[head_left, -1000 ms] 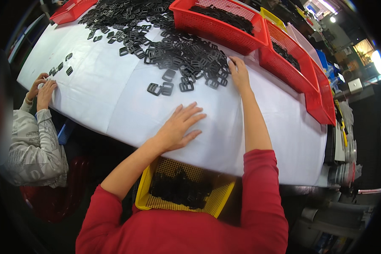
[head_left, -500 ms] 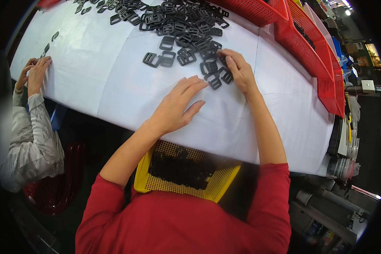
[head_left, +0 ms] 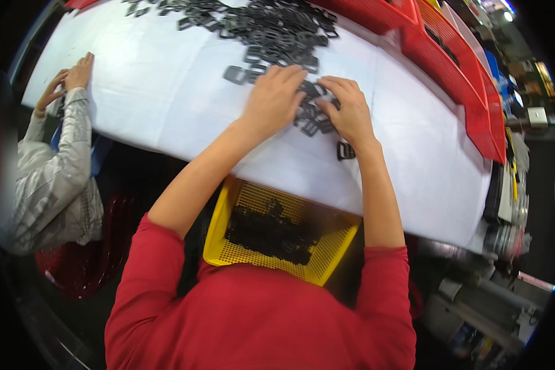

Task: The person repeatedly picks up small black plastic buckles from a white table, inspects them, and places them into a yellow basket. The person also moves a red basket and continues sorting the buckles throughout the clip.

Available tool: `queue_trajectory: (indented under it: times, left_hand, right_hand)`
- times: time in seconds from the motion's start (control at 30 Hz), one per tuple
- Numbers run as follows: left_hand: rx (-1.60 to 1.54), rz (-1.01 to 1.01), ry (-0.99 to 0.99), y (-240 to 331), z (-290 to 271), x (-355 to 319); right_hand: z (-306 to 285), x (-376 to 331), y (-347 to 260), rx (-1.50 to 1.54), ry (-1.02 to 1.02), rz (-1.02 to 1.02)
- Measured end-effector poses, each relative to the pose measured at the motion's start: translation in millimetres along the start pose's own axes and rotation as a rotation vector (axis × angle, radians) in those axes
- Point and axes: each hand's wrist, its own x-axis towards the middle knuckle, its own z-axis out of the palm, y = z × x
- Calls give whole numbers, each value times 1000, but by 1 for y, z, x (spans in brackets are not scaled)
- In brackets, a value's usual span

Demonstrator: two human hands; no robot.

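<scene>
Fingers (head_left: 293,75) of both the left hand (head_left: 272,98) and right hand (head_left: 349,111) lie spread, palms down, over small black plastic buckles (head_left: 309,117) on the white tabletop (head_left: 166,92).

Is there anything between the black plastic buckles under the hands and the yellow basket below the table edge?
Nothing visible. Both the left hand and right hand rest on the buckles; only bare white table lies before the yellow basket.

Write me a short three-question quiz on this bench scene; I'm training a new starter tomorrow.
1. True or false: both hands rest on the black plastic buckles.
2. What colour is the mesh basket below the table edge? A red, B yellow, C blue.
3. Which hand lies nearer the single buckle by the table edge?

Key: 1 true: left hand, right hand. 2 B. 3 the right hand.
</scene>
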Motion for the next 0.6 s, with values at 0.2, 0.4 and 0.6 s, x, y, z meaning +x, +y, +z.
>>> queue_trajectory:
  times: [0.2, 0.4, 0.6]
  left_hand:
    - [-209, -257, -198, -18, -10, 16]
    - [-1113, -726, -247, 0, -38, 2]
    - [-1133, -784, -211, 6, -47, -11]
  right_hand:
    - [10, 7, -4, -153, -16, -47]
    - [-1, -10, -52, 523, 128, 411]
    - [-7, -17, -77, 915, 201, 516]
